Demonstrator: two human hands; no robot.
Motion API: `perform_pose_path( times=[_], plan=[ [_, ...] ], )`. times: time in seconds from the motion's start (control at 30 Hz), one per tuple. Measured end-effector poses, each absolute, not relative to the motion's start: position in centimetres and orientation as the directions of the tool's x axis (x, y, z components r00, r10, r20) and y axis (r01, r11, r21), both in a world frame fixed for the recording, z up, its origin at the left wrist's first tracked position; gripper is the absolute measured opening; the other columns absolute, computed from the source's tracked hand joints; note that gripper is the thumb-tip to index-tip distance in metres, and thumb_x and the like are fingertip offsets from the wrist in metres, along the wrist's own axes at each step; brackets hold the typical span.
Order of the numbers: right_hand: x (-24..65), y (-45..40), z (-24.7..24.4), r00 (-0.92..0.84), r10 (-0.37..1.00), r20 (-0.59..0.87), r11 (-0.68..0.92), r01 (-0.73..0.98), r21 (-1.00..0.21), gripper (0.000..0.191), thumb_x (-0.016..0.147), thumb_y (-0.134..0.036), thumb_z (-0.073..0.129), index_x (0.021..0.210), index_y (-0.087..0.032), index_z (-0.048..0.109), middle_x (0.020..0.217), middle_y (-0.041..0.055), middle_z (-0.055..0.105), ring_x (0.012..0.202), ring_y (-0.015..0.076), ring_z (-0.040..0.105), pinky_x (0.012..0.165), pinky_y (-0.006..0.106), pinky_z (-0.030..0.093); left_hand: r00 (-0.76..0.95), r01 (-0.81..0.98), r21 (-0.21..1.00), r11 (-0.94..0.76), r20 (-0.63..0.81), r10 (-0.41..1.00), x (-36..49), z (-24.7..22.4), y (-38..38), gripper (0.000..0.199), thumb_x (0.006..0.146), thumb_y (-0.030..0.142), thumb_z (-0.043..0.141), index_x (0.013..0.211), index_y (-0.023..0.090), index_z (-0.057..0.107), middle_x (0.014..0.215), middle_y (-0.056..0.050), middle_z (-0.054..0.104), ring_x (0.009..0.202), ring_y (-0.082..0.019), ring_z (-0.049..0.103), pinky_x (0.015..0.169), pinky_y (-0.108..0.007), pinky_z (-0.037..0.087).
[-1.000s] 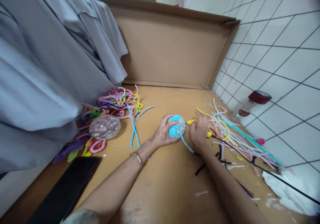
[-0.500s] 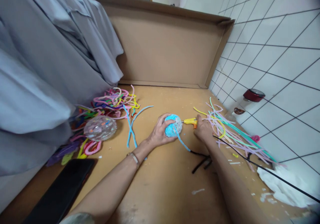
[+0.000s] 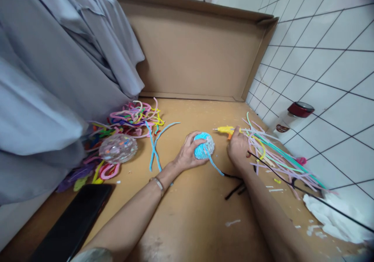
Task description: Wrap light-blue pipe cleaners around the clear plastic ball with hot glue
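Table: ball lies mid-table, half wrapped in blue pipe cleaner. Left hand cups ball, fingers curled on it. Right hand, just right of ball, grips yellow glue gun, nozzle pointing left, clear of ball.

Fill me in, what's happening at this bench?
A person is wrapping a ball in light blue pipe cleaner. The left hand cups the ball on the wooden tabletop; a loose blue tail trails off it. The right hand grips a yellow glue gun, its nozzle pointing left, clear of the ball. Pastel pipe cleaners lie at right, a clear ball at left.
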State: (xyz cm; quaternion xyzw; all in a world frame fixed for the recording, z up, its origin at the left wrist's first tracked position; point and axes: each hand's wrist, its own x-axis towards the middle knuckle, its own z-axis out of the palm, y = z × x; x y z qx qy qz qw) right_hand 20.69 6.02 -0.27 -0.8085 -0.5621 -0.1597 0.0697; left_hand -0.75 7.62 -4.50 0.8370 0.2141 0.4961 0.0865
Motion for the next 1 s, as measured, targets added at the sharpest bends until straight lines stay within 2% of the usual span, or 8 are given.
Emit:
perform_pose_path(
  times=[0.17, 0.37, 0.57, 0.8, 1.0],
  plan=[
    [22.4, 4.7, 0.3, 0.458, 0.843, 0.282, -0.48, 0.877, 0.013, 0.06, 0.088, -0.014, 0.041, 0.144, 0.003, 0.026, 0.096, 0.0239, 0.067, 0.093, 0.0306, 0.066, 0.07, 0.034, 0.048, 0.422, 0.276, 0.364, -0.89, 0.786, 0.452, -0.7, -4.3, 7.6, 0.064, 0.071, 0.04, 0.076, 0.125, 0.024, 0.047, 0.133, -0.015, 0.039, 0.125, -0.032, 0.044, 0.101, -0.052, 0.043],
    [23.1, 4.2, -0.3, 0.461, 0.864, 0.204, -0.464, 0.885, -0.034, 0.06, 0.088, -0.026, 0.05, 0.14, -0.001, 0.031, 0.099, 0.0224, 0.069, 0.093, 0.0314, 0.068, 0.073, 0.035, 0.049, 0.423, 0.275, 0.377, -0.885, 0.779, 0.463, -0.7, -4.3, 7.6, 0.064, 0.07, 0.04, 0.076, 0.125, 0.025, 0.047, 0.134, -0.015, 0.04, 0.125, -0.032, 0.044, 0.101, -0.052, 0.043],
    [24.3, 4.3, -0.7, 0.484, 0.86, 0.16, -0.48, 0.875, -0.065, 0.049, 0.091, -0.021, 0.043, 0.138, -0.007, 0.036, 0.099, 0.0196, 0.069, 0.091, 0.0284, 0.069, 0.071, 0.032, 0.046, 0.421, 0.267, 0.388, -0.882, 0.776, 0.47, -0.7, -4.4, 7.7, 0.065, 0.069, 0.04, 0.077, 0.125, 0.025, 0.048, 0.133, -0.015, 0.04, 0.125, -0.032, 0.044, 0.101, -0.053, 0.044],
    [23.5, 5.6, -0.5, 0.433, 0.876, 0.211, -0.408, 0.9, -0.154, 0.062, 0.091, -0.026, 0.048, 0.146, -0.009, 0.026, 0.1, 0.0177, 0.07, 0.091, 0.0277, 0.067, 0.07, 0.031, 0.044, 0.428, 0.266, 0.391, -0.881, 0.772, 0.471, -0.7, -4.1, 7.5, 0.065, 0.069, 0.037, 0.076, 0.126, 0.026, 0.046, 0.132, -0.014, 0.04, 0.124, -0.032, 0.045, 0.1, -0.053, 0.044],
    [24.3, 5.6, -1.3, 0.4, 0.867, 0.299, -0.383, 0.917, -0.114, 0.06, 0.088, -0.012, 0.042, 0.146, -0.011, 0.027, 0.104, 0.0164, 0.068, 0.091, 0.0248, 0.066, 0.071, 0.03, 0.043, 0.423, 0.278, 0.387, -0.879, 0.772, 0.474, -0.7, -4.2, 7.5, 0.065, 0.069, 0.038, 0.076, 0.125, 0.026, 0.046, 0.132, -0.014, 0.04, 0.123, -0.031, 0.046, 0.1, -0.051, 0.044]
  ],
)
